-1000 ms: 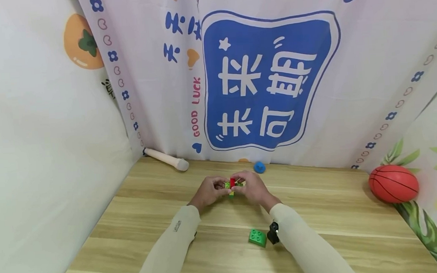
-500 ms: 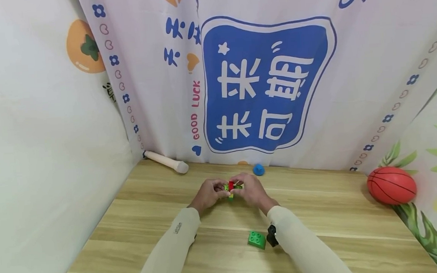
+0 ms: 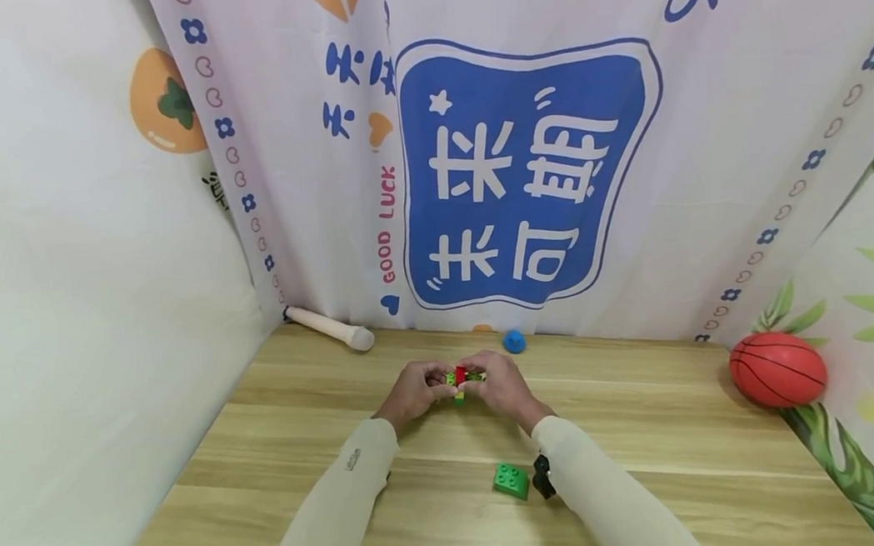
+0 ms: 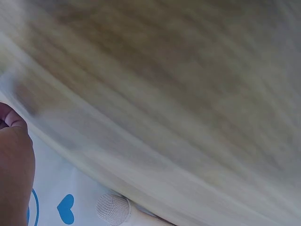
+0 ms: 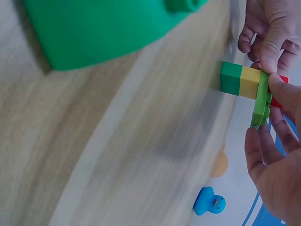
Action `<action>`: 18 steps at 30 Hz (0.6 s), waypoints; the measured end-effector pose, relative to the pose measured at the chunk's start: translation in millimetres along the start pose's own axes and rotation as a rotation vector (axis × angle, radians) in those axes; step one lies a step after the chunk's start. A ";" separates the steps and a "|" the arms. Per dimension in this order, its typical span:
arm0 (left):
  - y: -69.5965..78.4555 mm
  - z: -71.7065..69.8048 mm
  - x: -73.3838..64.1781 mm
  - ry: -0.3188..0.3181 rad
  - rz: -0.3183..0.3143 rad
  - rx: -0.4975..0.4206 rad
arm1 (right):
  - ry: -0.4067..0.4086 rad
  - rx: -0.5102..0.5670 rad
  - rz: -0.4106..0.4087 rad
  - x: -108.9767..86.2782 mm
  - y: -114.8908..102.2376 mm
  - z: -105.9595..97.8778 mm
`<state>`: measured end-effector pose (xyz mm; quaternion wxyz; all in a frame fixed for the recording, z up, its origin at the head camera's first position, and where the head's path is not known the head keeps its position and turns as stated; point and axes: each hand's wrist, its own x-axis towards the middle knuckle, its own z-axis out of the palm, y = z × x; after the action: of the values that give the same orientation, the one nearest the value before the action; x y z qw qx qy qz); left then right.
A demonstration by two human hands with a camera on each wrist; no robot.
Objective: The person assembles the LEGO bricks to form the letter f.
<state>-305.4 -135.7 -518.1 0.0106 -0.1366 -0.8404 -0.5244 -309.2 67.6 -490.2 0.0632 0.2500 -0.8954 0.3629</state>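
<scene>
A small stack of building blocks stands at the middle back of the table, with both hands on it. In the right wrist view it shows a dark green block (image 5: 230, 78), a yellow block (image 5: 249, 82), a long light green piece (image 5: 262, 101) and a red block (image 5: 280, 90), partly covered by fingers. My left hand (image 3: 414, 391) pinches the stack from the left, thumb tip at the light green piece. From the right, my right hand (image 3: 500, 383) grips the light green piece and red block between thumb and fingers. The left wrist view shows only part of a hand (image 4: 16, 174).
A green block with studs (image 3: 511, 481) lies near the right forearm. Behind the hands sits a small blue duck toy (image 3: 514, 341). A white microphone (image 3: 331, 327) lies at the back left, and a red basketball (image 3: 778, 369) rests at the right edge. A printed curtain (image 3: 359, 228) hangs behind.
The head view has shifted slightly, so everything sits a little further left. Both hands keep their hold on the block stack.
</scene>
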 end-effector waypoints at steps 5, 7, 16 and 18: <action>-2.9 1.7 2.4 0.006 -0.010 0.011 | -0.019 -0.030 -0.006 1.3 -2.3 -3.3; -3.9 1.9 3.4 0.008 -0.016 0.012 | -0.037 -0.043 0.004 2.8 -5.2 -5.9; -1.3 0.4 2.0 -0.006 -0.001 0.020 | -0.094 -0.052 0.077 6.1 -13.1 -11.5; -1.3 0.7 1.9 -0.006 -0.008 0.026 | -0.100 -0.059 0.077 5.6 -13.5 -11.8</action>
<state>-307.4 -135.2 -519.2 0.0079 -0.1346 -0.8477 -0.5131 -308.3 65.1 -471.7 0.0116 0.2312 -0.9167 0.3256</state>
